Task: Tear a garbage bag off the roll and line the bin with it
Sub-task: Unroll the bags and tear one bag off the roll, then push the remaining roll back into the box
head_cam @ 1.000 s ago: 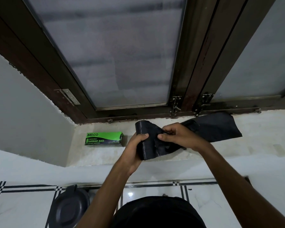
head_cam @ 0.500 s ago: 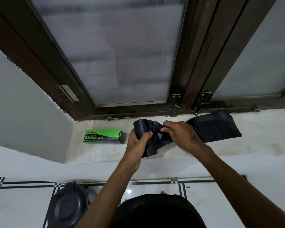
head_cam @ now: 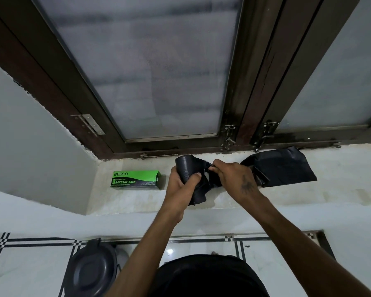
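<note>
Our left hand [head_cam: 181,185] grasps the roll [head_cam: 185,168] to anchor it. Our right hand [head_cam: 234,179] pinches the bag [head_cam: 281,168], spread along the sill's [head_cam: 341,174] back edge, apparently to tear it free.

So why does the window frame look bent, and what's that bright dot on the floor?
Head view: the wide-angle lens bows the window frame and splays it outward; the dot is glare on the glossy floor tiles; light is dim and flat, so the black roll shows little detail.

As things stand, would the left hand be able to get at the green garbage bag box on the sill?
Probably yes, once freed: the box lies unobstructed on the sill just left of the left hand, which currently grips the roll.
</note>
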A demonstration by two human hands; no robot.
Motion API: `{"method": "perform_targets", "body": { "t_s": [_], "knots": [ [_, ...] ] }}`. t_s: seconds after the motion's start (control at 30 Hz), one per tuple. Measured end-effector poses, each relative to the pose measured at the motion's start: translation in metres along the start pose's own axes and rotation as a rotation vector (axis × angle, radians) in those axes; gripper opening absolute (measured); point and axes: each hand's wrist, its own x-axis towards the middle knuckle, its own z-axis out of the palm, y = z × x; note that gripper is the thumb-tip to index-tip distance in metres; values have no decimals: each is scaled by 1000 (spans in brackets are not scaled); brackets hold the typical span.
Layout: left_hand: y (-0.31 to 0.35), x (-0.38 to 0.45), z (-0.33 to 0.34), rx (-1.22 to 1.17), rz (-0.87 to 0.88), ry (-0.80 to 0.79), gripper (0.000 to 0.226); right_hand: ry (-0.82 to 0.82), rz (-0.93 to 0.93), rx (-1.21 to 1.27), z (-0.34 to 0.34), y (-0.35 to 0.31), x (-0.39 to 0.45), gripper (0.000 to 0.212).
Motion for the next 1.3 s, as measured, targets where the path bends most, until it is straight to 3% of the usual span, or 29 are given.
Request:
{"method": "perform_targets", "body": {
  "t_s": [0.07,0.17,0.23,0.33,0.6,0.73,0.87,0.97,1.1,1.17,1.3],
  "knots": [
    [1,-5,-8,-21,-13,-8,29,-81,182,-62,-7,24,3,23],
    [8,-2,-37,-100,-13,126,31,-90,356,-76,-25,72,-6,26],
    [14,8,-52,-169,-31,188,32,-20,336,-16,-25,81,-13,27],
    [20,13,-46,-211,-66,135,36,35,282,8,-11,69,-13,37],
    [11,8,-32,-266,-190,25,41,-51,198,98,-2,50,-12,42],
    [12,8,-33,-287,-223,1,36,150,213,12,-12,39,-14,34],
    [14,10,-32,-394,-215,-2,35,363,158,181,-28,9,-23,20],
    [16,8,-31,-473,-158,-33,41,231,176,574,-34,-28,-29,20],
    [18,9,-31,-360,-111,-3,34,-153,352,1018,-20,-60,-40,45],
    [18,10,-33,-320,-113,19,37,-244,364,1068,-12,-68,-44,58],
    [23,10,-34,-285,-66,53,48,-257,348,1127,-8,-80,-42,55]
  ]
}}
